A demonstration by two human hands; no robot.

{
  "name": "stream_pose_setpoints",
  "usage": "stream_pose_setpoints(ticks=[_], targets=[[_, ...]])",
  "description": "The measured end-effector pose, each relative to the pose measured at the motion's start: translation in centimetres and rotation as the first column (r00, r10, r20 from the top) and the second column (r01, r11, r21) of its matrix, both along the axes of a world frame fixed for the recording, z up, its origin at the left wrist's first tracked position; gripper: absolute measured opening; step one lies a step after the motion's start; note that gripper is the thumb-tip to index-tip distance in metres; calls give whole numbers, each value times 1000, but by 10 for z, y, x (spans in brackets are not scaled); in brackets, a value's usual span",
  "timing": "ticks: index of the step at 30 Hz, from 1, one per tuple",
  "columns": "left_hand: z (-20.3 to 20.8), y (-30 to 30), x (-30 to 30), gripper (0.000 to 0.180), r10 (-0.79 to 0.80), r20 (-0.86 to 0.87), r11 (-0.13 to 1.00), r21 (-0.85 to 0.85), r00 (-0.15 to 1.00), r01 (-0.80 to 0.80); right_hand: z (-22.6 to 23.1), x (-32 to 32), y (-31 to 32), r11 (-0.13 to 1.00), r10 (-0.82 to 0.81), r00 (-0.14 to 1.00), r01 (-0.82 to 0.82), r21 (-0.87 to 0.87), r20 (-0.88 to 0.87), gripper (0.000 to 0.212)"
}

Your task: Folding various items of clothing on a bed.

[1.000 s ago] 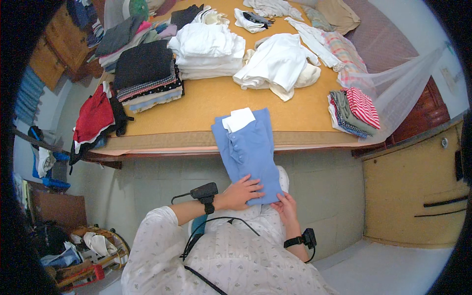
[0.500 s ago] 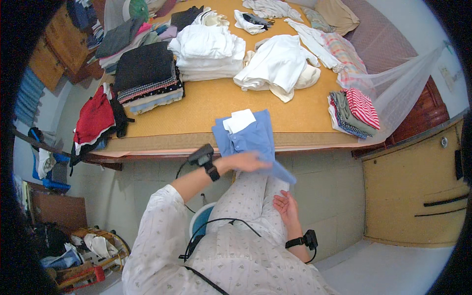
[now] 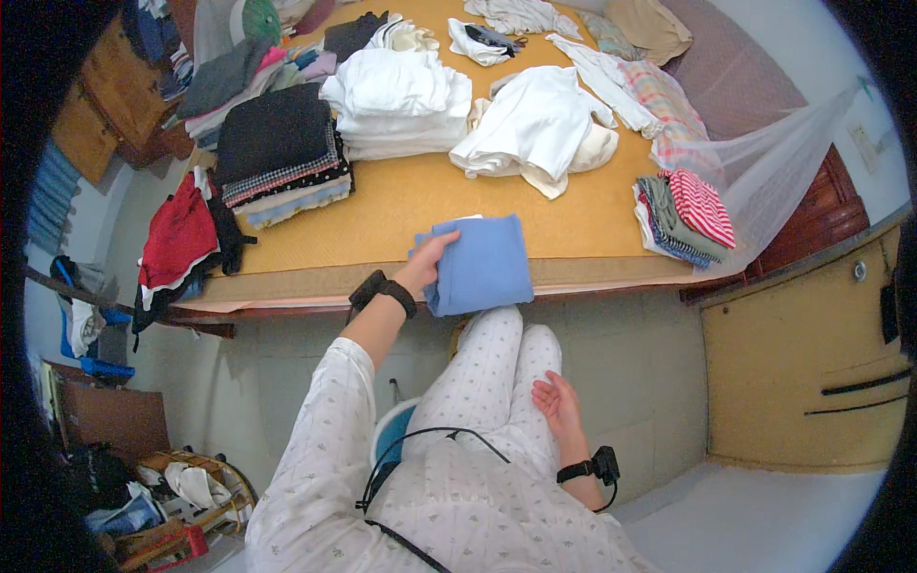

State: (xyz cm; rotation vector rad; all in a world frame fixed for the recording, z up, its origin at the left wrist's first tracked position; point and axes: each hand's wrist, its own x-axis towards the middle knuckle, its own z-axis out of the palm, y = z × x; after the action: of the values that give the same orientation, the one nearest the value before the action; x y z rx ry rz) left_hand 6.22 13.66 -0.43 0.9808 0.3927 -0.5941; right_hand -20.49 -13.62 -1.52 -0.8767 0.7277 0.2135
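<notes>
Mustard-yellow matting point(image 3: 382, 220) covers the bed before me, giving the cloth a broad, flat surface. Nearest to me, behind and right of my grip, my right hand point(image 3: 558, 405) rests over my thigh, palm up, fingers loosely curled around nothing. Ahead of it, my left hand point(image 3: 432, 258) lies across the left side of a folded blue garment point(image 3: 485, 267), fingers on top; I cannot tell whether the thumb pinches from below. That touch probably keeps the layers from springing apart. The garment sits at the bed's near edge, just beyond my knees point(image 3: 495, 334), so it is easy to reach. Well left of the grip, a red garment point(image 3: 179, 234) droops over the edge; far to the right, a small stack topped with red-and-white stripes point(image 3: 695, 210) stands squared, near a sheer net point(image 3: 793, 177). Beyond the grip, matting lies between it and a black-topped stack point(image 3: 272, 134) to the left, a white stack point(image 3: 401, 105) ahead and loose white clothes point(image 3: 525, 124) ahead to the right; these would block a long push forward. Farthest off, a tan pillow point(image 3: 651, 29) lies at the back.
</notes>
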Motion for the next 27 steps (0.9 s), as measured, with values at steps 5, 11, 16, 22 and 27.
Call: stream_pose_setpoints(ticks=[5, 11, 16, 22, 27], targets=[[-1, 10, 20, 42, 20, 48, 1000, -11, 999, -20, 3, 1, 3, 1000, 25, 1000, -25, 4, 2, 27], [-22, 22, 24, 44, 97, 223, 836, 511, 970, -201, 1, 0, 5, 995, 62, 998, -63, -73, -11, 27], [-22, 26, -9, 40, 28, 702, 477, 616, 711, -627, 19, 8, 22, 937, 119, 989, -139, -320, -84, 27], [-25, 21, -58, 34, -60, 631, 504, 688, 773, -522, 3, 20, 17, 150, 440, 898, -100, -984, -25, 37], [-10, 15, -30, 37, -1, 590, 457, 718, 807, -525, -28, 13, 19, -275, 520, 800, -176, -945, -299, 59]])
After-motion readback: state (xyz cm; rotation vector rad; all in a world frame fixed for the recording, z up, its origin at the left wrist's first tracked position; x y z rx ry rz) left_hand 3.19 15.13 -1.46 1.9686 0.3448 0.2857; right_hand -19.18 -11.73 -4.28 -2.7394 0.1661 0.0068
